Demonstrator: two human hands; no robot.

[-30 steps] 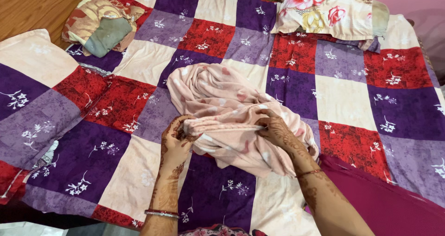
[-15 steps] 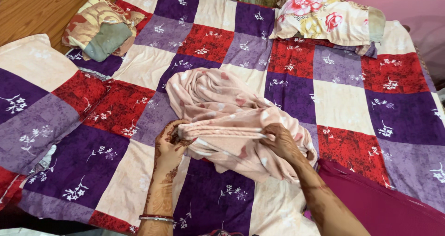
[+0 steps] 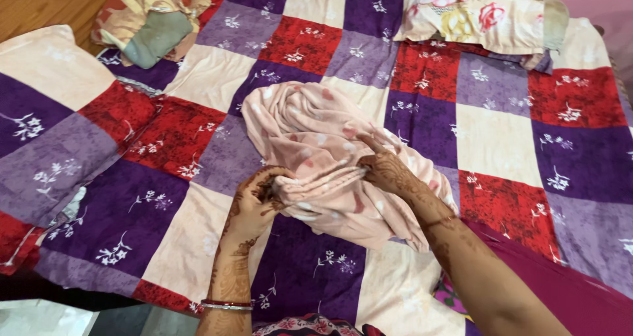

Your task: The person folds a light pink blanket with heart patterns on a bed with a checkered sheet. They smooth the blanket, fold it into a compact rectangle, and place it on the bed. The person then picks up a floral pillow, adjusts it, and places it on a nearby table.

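Observation:
A crumpled pale pink cloth with lighter spots (image 3: 310,131) lies in a heap on the middle of a bed covered by a patchwork sheet (image 3: 494,138) of purple, red and cream squares. My left hand (image 3: 254,201) pinches the cloth's near left edge. My right hand (image 3: 389,171) grips a fold near the cloth's middle right, index finger raised. Both hands carry dark henna patterns, and each wrist has a thin bangle.
A floral pillow (image 3: 481,13) lies at the bed's far right. A folded bundle of cloths (image 3: 148,23) sits at the far left corner. A pillow in matching patchwork (image 3: 53,118) lies left. Magenta fabric (image 3: 567,276) covers the near right. Wooden floor (image 3: 39,3) shows top left.
My right hand has shifted up along the cloth to a fold nearer its middle and lifted its index finger. My left hand keeps its pinch and has drawn the edge slightly inward.

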